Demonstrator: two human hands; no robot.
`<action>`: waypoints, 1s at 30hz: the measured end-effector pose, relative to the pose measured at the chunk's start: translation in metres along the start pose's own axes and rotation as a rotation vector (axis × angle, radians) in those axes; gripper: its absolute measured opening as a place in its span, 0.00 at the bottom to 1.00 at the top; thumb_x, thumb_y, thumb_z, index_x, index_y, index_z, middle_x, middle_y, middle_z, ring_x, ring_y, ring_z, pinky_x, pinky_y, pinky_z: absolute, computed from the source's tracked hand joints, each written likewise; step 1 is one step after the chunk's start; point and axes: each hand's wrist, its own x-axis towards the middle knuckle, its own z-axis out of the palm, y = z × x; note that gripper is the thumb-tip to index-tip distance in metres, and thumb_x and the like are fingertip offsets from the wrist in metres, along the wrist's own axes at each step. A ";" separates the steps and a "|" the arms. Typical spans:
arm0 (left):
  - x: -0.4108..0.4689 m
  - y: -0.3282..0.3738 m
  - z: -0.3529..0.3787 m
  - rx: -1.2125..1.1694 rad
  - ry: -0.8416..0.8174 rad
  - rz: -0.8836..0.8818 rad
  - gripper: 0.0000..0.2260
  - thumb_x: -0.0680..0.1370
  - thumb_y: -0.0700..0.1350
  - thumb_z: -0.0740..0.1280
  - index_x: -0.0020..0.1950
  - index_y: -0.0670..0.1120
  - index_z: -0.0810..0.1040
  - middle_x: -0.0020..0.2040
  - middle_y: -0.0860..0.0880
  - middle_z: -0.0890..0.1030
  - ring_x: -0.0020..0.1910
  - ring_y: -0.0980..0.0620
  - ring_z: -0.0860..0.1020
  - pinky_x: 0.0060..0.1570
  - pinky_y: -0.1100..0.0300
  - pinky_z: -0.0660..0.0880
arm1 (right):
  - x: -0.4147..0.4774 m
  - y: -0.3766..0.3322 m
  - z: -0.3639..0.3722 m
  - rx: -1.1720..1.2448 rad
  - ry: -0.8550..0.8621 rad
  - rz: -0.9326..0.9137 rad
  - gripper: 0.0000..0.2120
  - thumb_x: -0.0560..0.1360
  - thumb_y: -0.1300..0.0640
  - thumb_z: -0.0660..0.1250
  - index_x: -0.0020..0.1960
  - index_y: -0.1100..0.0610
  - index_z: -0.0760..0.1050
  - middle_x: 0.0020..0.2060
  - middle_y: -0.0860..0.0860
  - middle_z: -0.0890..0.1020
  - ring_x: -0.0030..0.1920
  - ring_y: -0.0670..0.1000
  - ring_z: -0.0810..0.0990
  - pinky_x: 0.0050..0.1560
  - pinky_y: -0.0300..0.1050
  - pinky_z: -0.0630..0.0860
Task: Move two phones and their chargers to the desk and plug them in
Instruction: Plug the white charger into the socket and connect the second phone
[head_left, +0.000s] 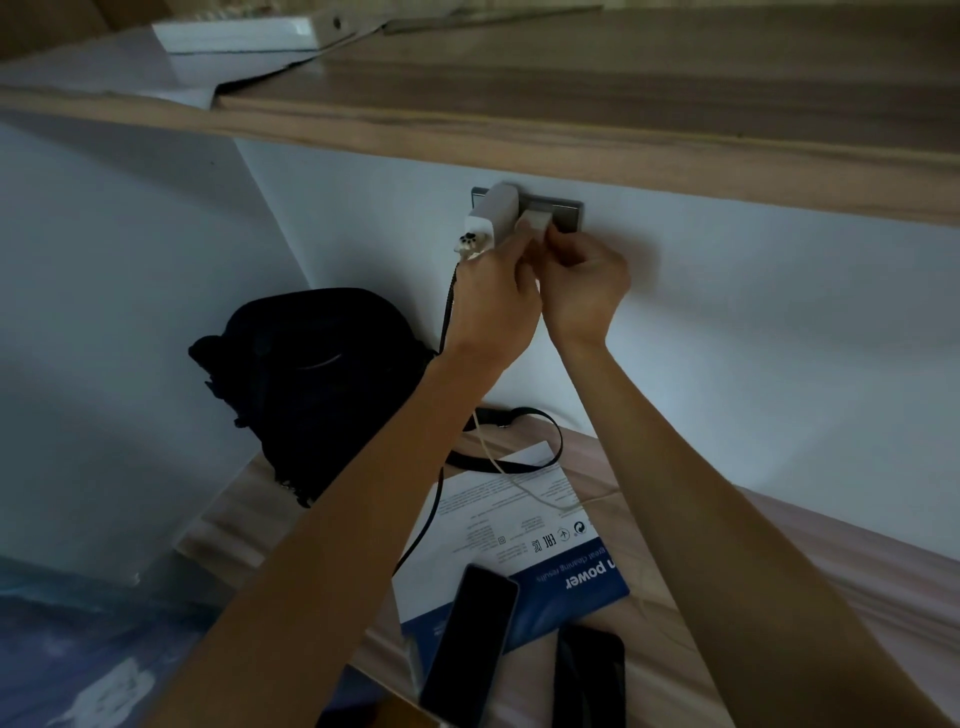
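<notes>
Light wood desk (810, 561) runs along the white wall, and it's carrying plenty: a black bag (311, 384) slumped at the back left, a white-and-blue printed sheet (498, 540) in the middle, a black strap (524, 457) looping over its far edge. Two dark phones (470, 639) lie side by side at the near edge, the left one overlapping the sheet. A pale cable (524, 488) trails across the paper.

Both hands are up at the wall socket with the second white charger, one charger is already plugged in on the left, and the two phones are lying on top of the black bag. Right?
Not quite. The head view shows the two phones lying on the desk by the blue-and-white leaflet, not on the black bag. The rest holds: left hand and right hand at the wall socket with the second charger, first charger plugged in.
</notes>
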 end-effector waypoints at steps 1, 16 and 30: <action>-0.003 -0.002 0.000 -0.005 -0.023 -0.018 0.22 0.78 0.34 0.57 0.72 0.47 0.73 0.56 0.44 0.83 0.53 0.47 0.80 0.49 0.67 0.70 | 0.000 -0.001 -0.002 -0.002 -0.024 0.001 0.06 0.72 0.60 0.74 0.38 0.61 0.83 0.31 0.53 0.84 0.33 0.49 0.82 0.37 0.45 0.78; -0.069 -0.034 0.008 -0.148 -0.086 -0.243 0.20 0.80 0.36 0.61 0.72 0.44 0.69 0.55 0.45 0.83 0.46 0.54 0.78 0.37 0.81 0.69 | -0.034 0.012 -0.045 -0.085 -0.247 0.078 0.09 0.77 0.62 0.69 0.56 0.61 0.81 0.41 0.54 0.85 0.40 0.50 0.86 0.44 0.48 0.83; -0.189 -0.074 0.038 -0.385 -0.204 -0.484 0.04 0.78 0.36 0.68 0.51 0.42 0.81 0.46 0.48 0.84 0.48 0.53 0.82 0.50 0.63 0.78 | -0.177 0.090 -0.107 -0.576 -1.014 0.385 0.17 0.76 0.66 0.64 0.64 0.59 0.76 0.58 0.50 0.80 0.58 0.51 0.78 0.49 0.32 0.70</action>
